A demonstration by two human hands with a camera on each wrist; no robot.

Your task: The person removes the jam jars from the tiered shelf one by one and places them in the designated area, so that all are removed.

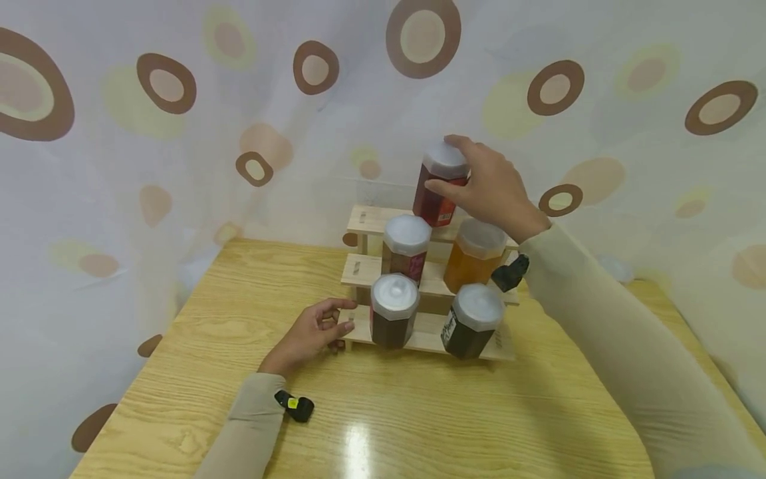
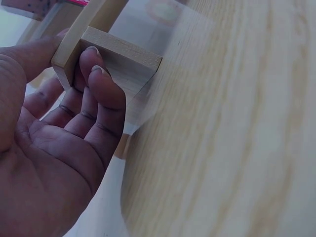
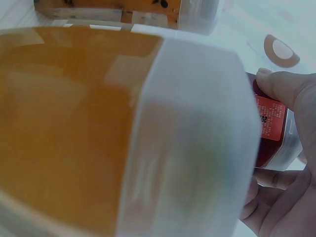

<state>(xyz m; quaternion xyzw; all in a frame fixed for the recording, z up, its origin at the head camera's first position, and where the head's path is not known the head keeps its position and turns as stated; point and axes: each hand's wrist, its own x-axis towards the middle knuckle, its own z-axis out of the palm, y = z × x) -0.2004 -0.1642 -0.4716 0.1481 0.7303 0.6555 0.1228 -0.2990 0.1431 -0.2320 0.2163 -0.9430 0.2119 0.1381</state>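
Note:
My right hand [image 1: 493, 187] grips a dark red jar [image 1: 426, 201] with a whitish lid, fingers and thumb on either side of its top. The jar is at the top tier of a three-step wooden rack [image 1: 370, 219]; whether its base touches the board cannot be made out. The right wrist view shows its red label [image 3: 271, 118], partly behind an amber jar [image 3: 64, 128]. Down at the rack's left end, my left hand [image 1: 304, 338] holds the lowest tier. In the left wrist view its fingers [image 2: 106, 94] curl under the board end [image 2: 74, 49].
On the middle tier stand a brown jar [image 1: 395, 256] at left and the amber jar at right. Two dark jars, one left [image 1: 390, 329] and one right [image 1: 467, 339], occupy the lowest tier. The rack stands on a wooden table [image 1: 239, 286] before a patterned wall covering [image 1: 371, 113].

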